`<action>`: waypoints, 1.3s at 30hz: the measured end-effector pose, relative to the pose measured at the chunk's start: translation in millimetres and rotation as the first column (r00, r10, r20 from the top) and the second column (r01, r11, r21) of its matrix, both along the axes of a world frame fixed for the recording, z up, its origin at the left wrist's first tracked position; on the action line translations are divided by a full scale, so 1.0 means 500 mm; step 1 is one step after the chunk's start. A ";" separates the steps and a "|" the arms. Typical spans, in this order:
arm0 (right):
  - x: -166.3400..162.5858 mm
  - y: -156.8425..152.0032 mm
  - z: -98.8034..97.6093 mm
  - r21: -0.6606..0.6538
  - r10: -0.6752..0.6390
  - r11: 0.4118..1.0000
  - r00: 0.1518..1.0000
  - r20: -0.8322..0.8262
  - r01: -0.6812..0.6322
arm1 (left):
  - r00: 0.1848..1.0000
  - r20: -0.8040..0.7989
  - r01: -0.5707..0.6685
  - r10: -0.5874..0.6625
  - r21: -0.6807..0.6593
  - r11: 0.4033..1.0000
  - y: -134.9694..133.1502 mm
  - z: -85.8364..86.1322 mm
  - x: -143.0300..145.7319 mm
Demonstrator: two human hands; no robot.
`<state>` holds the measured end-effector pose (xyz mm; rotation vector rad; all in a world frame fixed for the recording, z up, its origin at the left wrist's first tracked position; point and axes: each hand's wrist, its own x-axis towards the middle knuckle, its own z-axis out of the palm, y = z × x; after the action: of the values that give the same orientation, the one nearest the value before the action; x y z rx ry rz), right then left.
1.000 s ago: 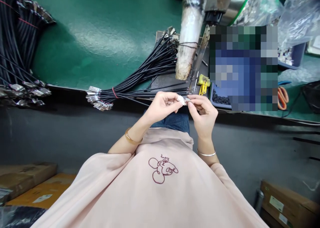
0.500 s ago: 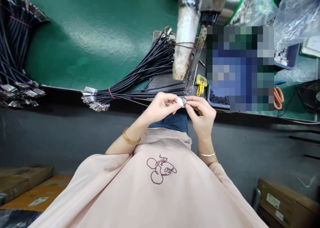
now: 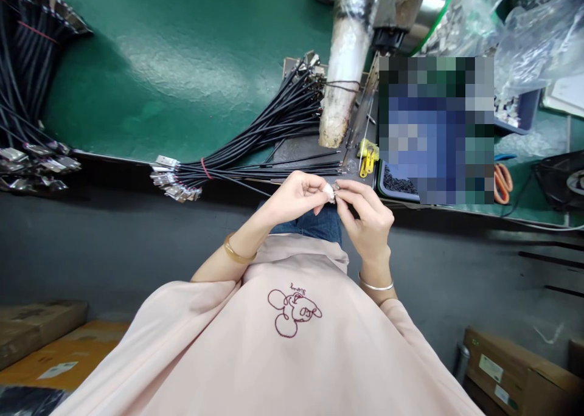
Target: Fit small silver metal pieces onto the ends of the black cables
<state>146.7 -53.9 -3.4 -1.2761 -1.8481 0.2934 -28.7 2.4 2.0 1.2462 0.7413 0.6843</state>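
Note:
My left hand (image 3: pixel 298 196) pinches a small white piece (image 3: pixel 329 192) between thumb and fingertips, in front of the bench edge. My right hand (image 3: pixel 368 212) meets it from the other side, thumb and fingers closed on a tiny silvery metal part (image 3: pixel 335 188) at the white piece's right end. Its exact kind is too small to make out. Just beyond my hands lies a bundle of black cables (image 3: pixel 255 133), tied with a red band (image 3: pixel 207 168). Metal connectors (image 3: pixel 171 179) at its left end overhang the edge. One cable passes behind my left hand.
A grimy wrapped nozzle (image 3: pixel 337 93) points down over the cables. Beside it lie a yellow clip-like tool (image 3: pixel 366 159) and a blue tray (image 3: pixel 399 193) of small black parts. Orange-handled scissors (image 3: pixel 502 183) lie rightward. Another cable bundle (image 3: pixel 27 69) lies far left.
The view has shifted slightly. My right fingertips have moved a little at the white piece, and less of the silvery part shows. My left hand keeps its pinch.

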 end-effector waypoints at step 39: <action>-0.021 0.016 -0.021 0.066 -0.151 0.981 0.934 -0.324 0.182 | 0.931 0.096 -0.354 0.352 0.008 0.935 0.004 -0.009 0.038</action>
<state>136.1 -45.7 -13.9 -1.2314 -1.4545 0.2959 -9.8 4.3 -2.4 1.1041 0.8916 1.0423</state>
